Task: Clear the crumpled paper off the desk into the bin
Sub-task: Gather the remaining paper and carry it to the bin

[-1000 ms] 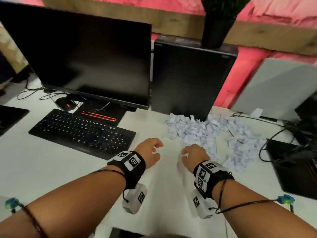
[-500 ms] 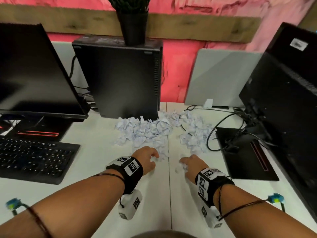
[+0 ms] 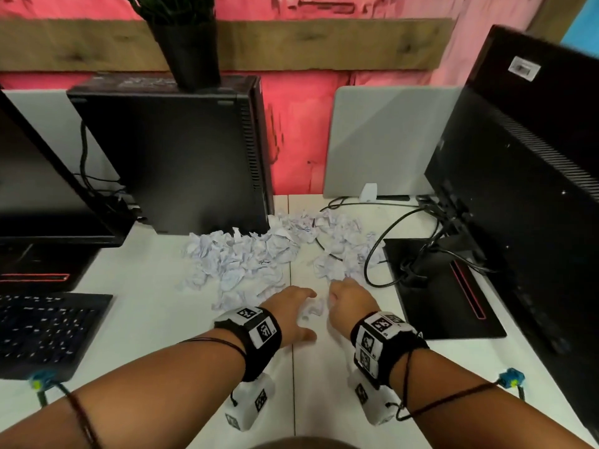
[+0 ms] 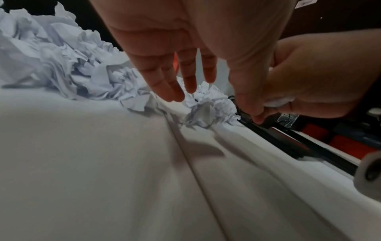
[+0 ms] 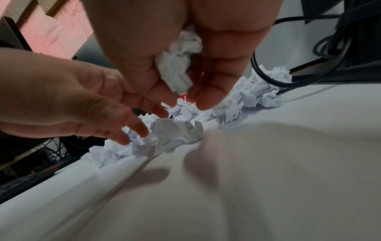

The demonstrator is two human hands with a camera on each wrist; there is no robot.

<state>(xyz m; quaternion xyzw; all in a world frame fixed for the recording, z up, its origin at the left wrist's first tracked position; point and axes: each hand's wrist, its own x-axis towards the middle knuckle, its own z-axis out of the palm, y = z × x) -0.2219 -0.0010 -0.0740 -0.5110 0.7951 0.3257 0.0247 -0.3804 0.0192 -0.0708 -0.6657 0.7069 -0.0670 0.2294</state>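
Both hands have come closer together since half a second ago, and the head view has swung so the paper heap now lies ahead at 12 o'clock, not off at 11.

The right hand (image 5: 164, 48) has thumb and fingers curled round a crumpled paper wad (image 5: 177, 68), clear of the desk (image 3: 155, 319). The left hand (image 3: 291, 312) hovers at its 9 o'clock with fingers (image 4: 175, 91) loosely spread and straight, gripping nothing; its fingertips hang just above the near edge of the heap. In the head view a small white scrap (image 3: 312, 309) shows between the two hands; whether it is part of the held wad or a separate piece I cannot tell.

Beyond the hands the pile of crumpled paper (image 3: 246, 257) spreads across the white desk from 11 to 1 o'clock, straddling the seam between two desk panels. A black cable (image 3: 369, 264) loops through its right part. A black computer tower (image 3: 181, 157) stands behind it at 11 o'clock with a potted plant (image 3: 191, 43) on top. A monitor's back (image 3: 518, 189) and its flat base (image 3: 437, 293) sit at 2 o'clock; a keyboard (image 3: 45, 332) lies at 9 o'clock under another monitor (image 3: 29, 189). No bin is in view.
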